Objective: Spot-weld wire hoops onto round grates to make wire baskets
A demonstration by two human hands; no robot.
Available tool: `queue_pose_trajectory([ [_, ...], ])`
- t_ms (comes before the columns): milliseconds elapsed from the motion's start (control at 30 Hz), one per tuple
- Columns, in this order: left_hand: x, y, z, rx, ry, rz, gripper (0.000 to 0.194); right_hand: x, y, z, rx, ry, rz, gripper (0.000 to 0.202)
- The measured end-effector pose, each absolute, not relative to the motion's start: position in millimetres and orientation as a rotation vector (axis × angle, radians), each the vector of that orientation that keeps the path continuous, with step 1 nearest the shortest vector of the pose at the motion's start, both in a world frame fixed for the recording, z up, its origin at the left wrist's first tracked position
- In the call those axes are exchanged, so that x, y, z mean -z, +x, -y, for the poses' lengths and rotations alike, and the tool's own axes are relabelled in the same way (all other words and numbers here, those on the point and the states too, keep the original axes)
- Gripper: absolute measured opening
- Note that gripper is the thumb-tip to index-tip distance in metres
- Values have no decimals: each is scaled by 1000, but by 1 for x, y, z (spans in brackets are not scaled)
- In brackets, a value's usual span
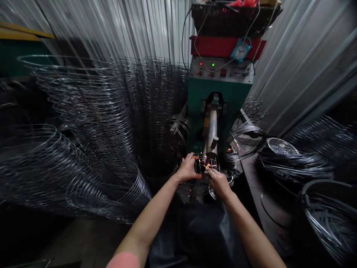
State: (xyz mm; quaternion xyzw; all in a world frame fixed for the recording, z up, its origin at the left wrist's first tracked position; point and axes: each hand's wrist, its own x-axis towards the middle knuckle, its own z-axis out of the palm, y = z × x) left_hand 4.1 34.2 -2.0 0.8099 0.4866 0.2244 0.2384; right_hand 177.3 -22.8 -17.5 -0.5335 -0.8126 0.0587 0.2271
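Observation:
A small round wire frame [198,163] is at the tip of the welding machine's arm [212,128], where orange sparks fly. My left hand [188,168], with orange coverings on some fingertips, grips the frame's left side, thumb and fingers around it. At the near right edge of the frame, my right hand [219,181] is closed in a pinch; the small part between its fingertips is too hidden to make out. Behind the arm stands the green machine body [199,96], with a red and a green light lit on its panel.
Tall stacks of wire rings [92,100] fill the left side. To the right, a bench [255,186] bears wire bundles [298,165], near a black tub [304,201] of wires. Wire rings [245,139] hang beside the machine, and a teal clock [241,50] hangs above.

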Motion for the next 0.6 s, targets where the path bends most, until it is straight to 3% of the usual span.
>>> queue_pose_trajectory([
  [267, 1, 6, -38, -627, 2189, -1358, 90, 31, 198, 28, -214, -1381, 1828, 20],
  [600, 0, 11, -66, -632, 2186, -1425, 85, 22, 193, 0, -323, -1499, 1720, 20],
])
